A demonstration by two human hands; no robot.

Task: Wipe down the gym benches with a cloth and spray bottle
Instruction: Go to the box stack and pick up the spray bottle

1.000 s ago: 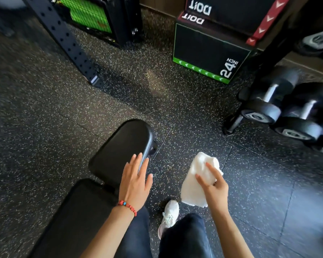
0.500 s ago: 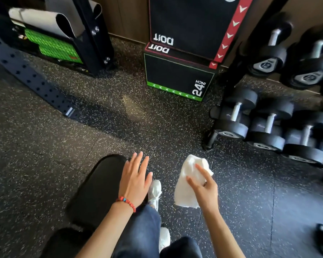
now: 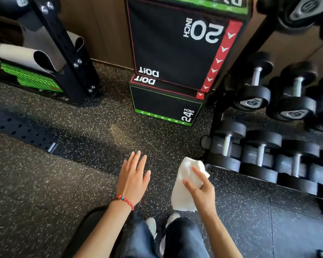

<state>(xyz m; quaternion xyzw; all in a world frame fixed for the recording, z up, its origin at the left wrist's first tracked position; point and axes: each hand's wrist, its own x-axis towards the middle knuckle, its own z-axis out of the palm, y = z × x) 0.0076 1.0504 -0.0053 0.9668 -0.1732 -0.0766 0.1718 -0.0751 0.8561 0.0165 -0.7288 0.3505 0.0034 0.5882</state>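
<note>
Black padded bench edge peeks out low, under the left forearm. Left hand, red bead bracelet at its wrist, hovers flat with straight, spread fingers, holding nothing. Just right, the right hand pinches a white folded cloth above speckled black rubber floor. Black dumbbells fill a rack at far right.

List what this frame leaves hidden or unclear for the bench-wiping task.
- Bench: head view, mostly cut off by the bottom edge and covered by the left forearm.
- Spray bottle: not in view.
- Cloth: its right part is hidden behind the right hand.
- Dumbbells at right: motion-blurred, markings unreadable.
</note>
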